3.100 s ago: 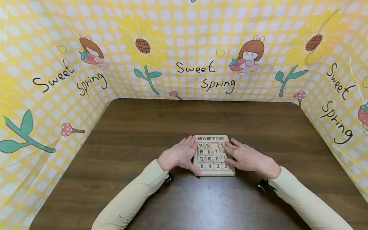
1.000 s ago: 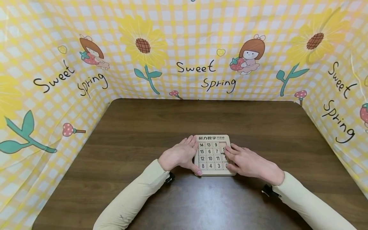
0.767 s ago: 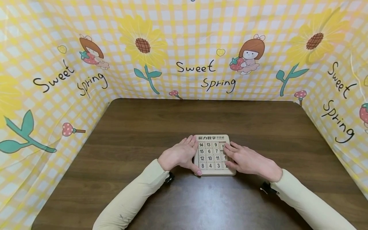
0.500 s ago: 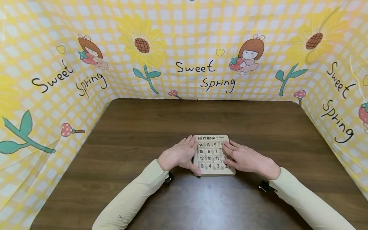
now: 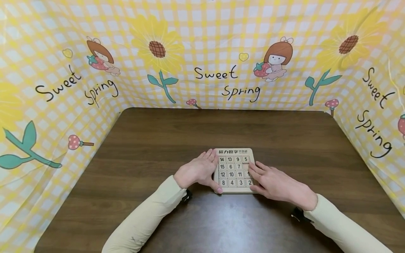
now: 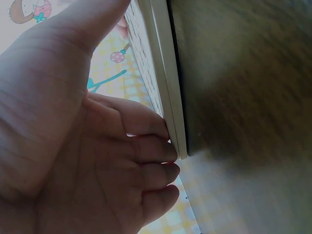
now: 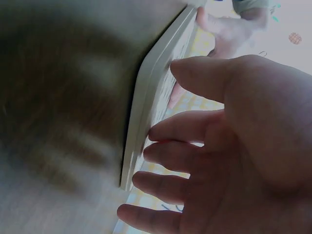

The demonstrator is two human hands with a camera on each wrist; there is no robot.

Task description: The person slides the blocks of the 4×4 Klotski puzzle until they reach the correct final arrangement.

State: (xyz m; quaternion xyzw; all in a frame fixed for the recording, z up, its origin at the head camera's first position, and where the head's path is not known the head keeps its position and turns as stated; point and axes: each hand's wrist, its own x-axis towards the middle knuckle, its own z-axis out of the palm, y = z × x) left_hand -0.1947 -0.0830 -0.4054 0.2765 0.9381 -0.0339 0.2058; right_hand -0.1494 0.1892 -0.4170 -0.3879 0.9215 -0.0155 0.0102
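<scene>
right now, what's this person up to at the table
A person is handling a pale number puzzle that lies flat on the brown table. The left hand rests along its left edge, thumb at the near corner. The right hand reaches over the right edge, beside the gap below the 5 tile, partly hiding the 1 tile. The numbers are not in order.

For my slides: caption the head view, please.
A bare left hand and right hand touch a pale wooden number-tile puzzle on a brown wood-grain table.
</scene>
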